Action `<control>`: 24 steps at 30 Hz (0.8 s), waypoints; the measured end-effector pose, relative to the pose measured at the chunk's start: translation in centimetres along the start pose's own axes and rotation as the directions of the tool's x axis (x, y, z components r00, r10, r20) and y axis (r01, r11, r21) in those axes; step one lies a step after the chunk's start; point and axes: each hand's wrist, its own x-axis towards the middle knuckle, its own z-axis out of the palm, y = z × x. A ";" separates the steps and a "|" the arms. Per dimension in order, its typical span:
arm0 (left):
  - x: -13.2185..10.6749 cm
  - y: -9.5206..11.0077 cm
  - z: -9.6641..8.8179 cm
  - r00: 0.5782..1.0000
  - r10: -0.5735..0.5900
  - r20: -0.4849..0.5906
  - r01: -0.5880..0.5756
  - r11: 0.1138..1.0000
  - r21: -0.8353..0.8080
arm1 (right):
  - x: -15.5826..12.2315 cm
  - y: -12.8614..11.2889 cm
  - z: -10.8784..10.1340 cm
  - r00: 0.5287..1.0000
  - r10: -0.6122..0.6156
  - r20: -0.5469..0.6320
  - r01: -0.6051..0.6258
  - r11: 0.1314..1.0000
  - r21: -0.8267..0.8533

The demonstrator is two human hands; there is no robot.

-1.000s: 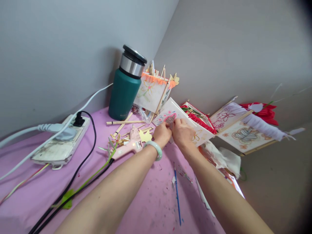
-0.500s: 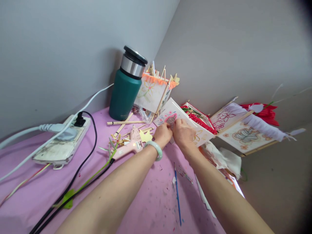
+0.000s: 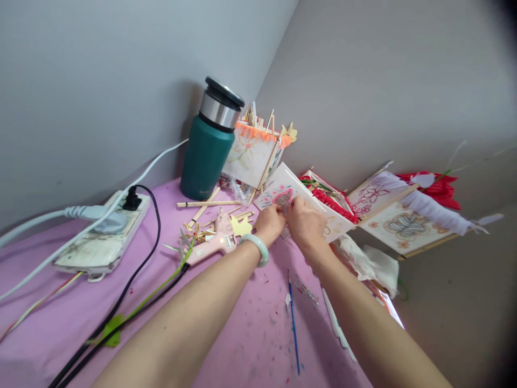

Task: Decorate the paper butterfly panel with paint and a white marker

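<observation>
Both forearms are cut off by the near edge. The left hand (image 3: 270, 222) and right hand (image 3: 307, 224) cover the near part of the card (image 3: 283, 189), and their fingertips are too bunched to tell what they pinch. The pink glue gun (image 3: 214, 240) lies partly behind the left wrist. The white cable (image 3: 48, 218) and black cables (image 3: 100, 328) run out of view at the left and near edges. Lettering on the flask (image 3: 208, 148) is too small to read. The far right corner is dark.

Purple table (image 3: 250, 345) with flask (image 3: 208, 151), power strip (image 3: 100, 242), paintbrush (image 3: 293, 318)
</observation>
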 end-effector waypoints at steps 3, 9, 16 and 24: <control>0.2 -0.2 0.2 1.000 -0.016 -0.001 0.016 1.000 0.005 | -1.5 0.2 -0.2 1.000 -0.004 -0.008 0.004 0.998 0.058; -0.1 -0.1 0.0 1.000 0.001 -0.001 -0.001 1.000 0.000 | -3.5 0.5 0.2 0.995 -0.061 0.076 0.056 0.996 0.068; -0.5 0.5 -0.6 1.000 0.028 -0.005 -0.028 1.000 0.007 | -2.8 0.5 0.3 0.999 0.004 0.042 -0.009 0.993 0.116; -0.4 0.4 -0.5 1.000 0.013 -0.003 -0.013 1.000 0.006 | -0.6 -0.3 0.5 0.996 0.092 0.010 -0.092 0.993 0.078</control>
